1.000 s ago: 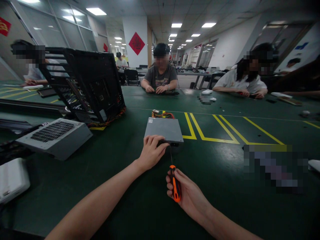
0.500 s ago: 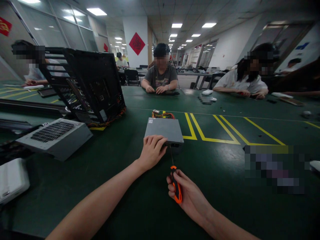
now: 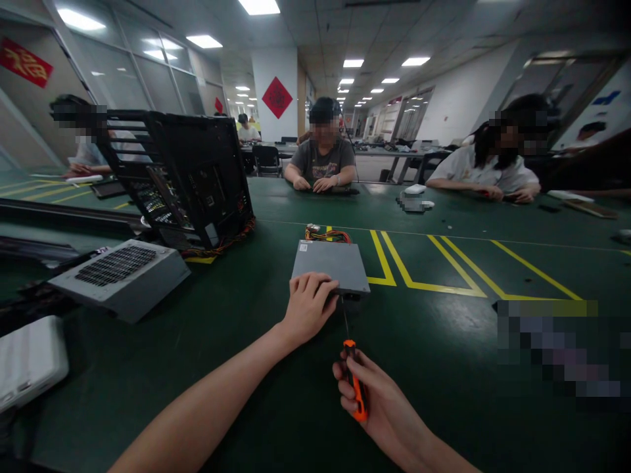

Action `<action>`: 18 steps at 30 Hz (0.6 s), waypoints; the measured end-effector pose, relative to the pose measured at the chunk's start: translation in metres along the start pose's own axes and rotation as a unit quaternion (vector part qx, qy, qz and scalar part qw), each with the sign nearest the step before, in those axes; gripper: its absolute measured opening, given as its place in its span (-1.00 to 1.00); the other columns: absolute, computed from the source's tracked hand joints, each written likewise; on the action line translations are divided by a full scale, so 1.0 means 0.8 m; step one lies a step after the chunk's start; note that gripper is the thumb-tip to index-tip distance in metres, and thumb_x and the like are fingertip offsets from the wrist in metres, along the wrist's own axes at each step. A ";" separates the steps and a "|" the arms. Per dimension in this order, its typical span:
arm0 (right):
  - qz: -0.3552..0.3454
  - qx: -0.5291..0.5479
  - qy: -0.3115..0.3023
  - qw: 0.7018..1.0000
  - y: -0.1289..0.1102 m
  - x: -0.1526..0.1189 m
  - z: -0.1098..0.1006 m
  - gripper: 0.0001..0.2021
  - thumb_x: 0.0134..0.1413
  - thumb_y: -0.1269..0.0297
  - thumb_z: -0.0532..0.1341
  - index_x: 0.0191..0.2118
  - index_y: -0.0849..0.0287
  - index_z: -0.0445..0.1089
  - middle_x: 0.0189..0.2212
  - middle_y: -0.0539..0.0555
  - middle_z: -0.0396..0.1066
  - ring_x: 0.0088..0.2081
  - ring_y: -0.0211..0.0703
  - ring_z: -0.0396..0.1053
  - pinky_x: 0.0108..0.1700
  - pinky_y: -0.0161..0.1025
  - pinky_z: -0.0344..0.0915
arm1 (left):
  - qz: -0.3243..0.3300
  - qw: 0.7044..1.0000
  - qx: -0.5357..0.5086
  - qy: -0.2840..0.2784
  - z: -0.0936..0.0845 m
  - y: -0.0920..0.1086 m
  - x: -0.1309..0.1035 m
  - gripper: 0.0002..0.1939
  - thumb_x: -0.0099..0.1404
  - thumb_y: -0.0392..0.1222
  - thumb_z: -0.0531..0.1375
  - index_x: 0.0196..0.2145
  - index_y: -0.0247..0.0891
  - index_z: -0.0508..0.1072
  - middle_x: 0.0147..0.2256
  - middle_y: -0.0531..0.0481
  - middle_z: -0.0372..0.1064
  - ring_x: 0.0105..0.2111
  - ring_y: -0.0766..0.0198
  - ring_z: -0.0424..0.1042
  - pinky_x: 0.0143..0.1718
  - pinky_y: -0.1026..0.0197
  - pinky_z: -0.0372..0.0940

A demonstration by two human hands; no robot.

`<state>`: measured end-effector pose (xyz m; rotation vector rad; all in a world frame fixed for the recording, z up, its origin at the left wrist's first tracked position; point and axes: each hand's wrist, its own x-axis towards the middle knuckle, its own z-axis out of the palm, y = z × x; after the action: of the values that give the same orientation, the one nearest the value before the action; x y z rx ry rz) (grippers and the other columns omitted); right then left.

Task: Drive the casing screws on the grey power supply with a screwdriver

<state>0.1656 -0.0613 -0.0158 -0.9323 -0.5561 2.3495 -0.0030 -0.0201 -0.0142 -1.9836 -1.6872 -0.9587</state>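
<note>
Gripping orange/blk screwdriver (image 3: 359, 394) in R hand (image 3: 377, 393), w/ fingers wrapped round handle, pointing shaft twd near face of gray PSU (image 3: 332, 259); can't tell if touching at tip. Just beyond, resting L hand (image 3: 309, 305) over near edge of PSU, w/ fingers close together; can't tell if pinching or only lying on top. As for PSU: lies flat on green tbl (image 3: 434, 355), mid-view, w/ wires (image 3: 340, 235) bunched at far side. Off to L, 2nd PSU (image 3: 158, 282) w/ vented top. Farther back, L: blk PC case (image 3: 202, 177). Across tbl: co-worker (image 3: 323, 161) in dark tee.
</note>
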 end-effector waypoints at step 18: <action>0.034 0.018 -0.033 0.999 0.000 0.005 0.002 -0.80 -0.17 0.26 0.32 -0.37 0.15 0.33 -0.53 0.00 0.34 -0.63 -0.48 0.13 -0.60 -0.48 -0.03 | -0.010 1.000 -0.020 0.003 0.000 0.000 0.004 -0.81 0.22 -0.21 0.09 -0.18 -0.17 0.31 -0.12 -0.01 0.29 -0.08 0.23 0.21 -0.11 0.10 0.03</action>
<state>0.1616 -0.0592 -0.0170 -0.8733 -0.5134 2.4511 -0.0026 -0.0177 -0.0120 -1.9914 -1.6997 -1.0117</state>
